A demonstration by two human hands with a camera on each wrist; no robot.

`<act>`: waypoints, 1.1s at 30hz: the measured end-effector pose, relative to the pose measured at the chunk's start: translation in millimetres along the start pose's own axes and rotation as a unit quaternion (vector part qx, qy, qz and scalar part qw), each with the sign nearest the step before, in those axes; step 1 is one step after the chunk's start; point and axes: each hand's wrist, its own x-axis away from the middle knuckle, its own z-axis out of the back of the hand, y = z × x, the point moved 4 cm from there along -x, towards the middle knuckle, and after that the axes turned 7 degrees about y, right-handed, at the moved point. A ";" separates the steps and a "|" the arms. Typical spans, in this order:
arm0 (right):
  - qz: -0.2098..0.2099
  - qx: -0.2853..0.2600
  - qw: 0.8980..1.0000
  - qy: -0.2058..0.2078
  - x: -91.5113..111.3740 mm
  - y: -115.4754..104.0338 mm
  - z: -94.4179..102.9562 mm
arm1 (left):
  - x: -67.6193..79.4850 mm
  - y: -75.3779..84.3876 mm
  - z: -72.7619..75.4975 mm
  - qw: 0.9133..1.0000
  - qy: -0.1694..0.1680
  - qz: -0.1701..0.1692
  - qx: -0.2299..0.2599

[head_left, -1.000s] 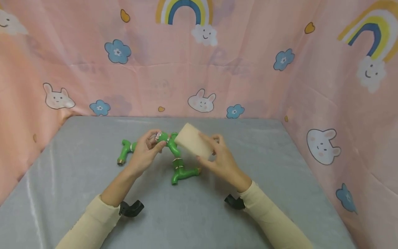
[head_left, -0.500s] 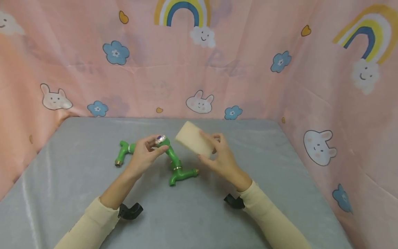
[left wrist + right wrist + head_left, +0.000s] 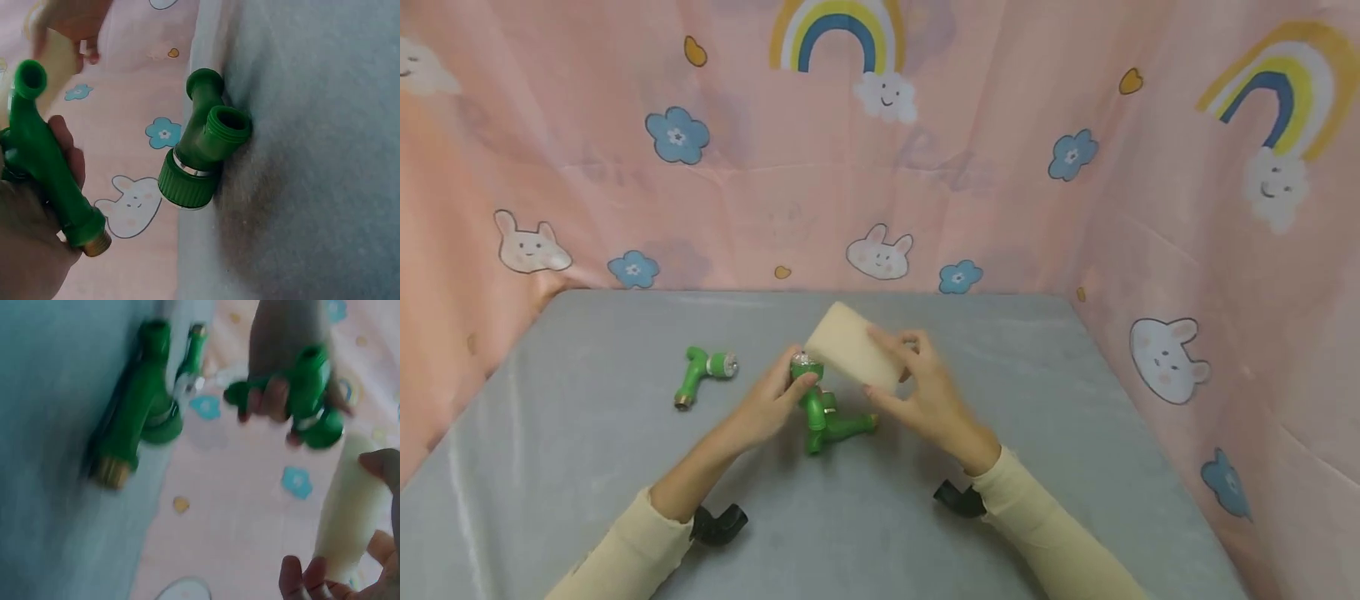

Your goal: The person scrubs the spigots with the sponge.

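Observation:
My left hand [image 3: 767,407] grips a green tap [image 3: 53,169] with a silvery-topped knob, raised above the table. A cream sponge block [image 3: 855,346] is in my right hand [image 3: 931,400], pinched between thumb and fingers. Its left corner comes right by the knob in the head view; whether they touch I cannot tell. On the table, behind the held tap, lies a second green tap [image 3: 848,427] with a brass-coloured threaded end, partly hidden. Farther left lies a third green tap [image 3: 697,375], its ribbed knob pointing right.
A grey cloth-covered table [image 3: 587,467] lies below. Pink printed curtain [image 3: 760,192] closes off the back and sides. Black curved pieces, one [image 3: 721,525] at the left wrist and one [image 3: 958,498] at the right, stick out from the cream sleeves.
The left hand has turned and lowered the tap, so its knob now faces up. With the sponge, the right hand has shifted slightly left and down towards it.

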 end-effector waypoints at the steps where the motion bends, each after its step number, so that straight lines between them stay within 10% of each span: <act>1: 0.010 -0.002 1.000 -0.009 0.6 -2.2 -2.7 | 1.2 0.2 0.2 1.000 0.001 -0.003 -0.016; 9: -0.032 0.030 0.999 0.007 -2.5 7.1 -2.4 | 4.9 7.7 -0.9 0.995 -0.030 0.001 -0.096; 14: 0.032 0.028 0.999 0.000 -2.4 -6.1 3.3 | 3.7 13.9 -2.3 0.992 -0.044 -0.017 -0.117; 26: -0.002 0.063 0.998 -0.004 0.7 2.4 0.3 | 1.7 5.2 6.5 0.966 0.052 -0.009 -0.254; 33: 0.033 0.067 0.996 -0.037 9.1 -15.8 -7.7 | 2.7 0.3 5.0 0.969 0.040 -0.009 -0.244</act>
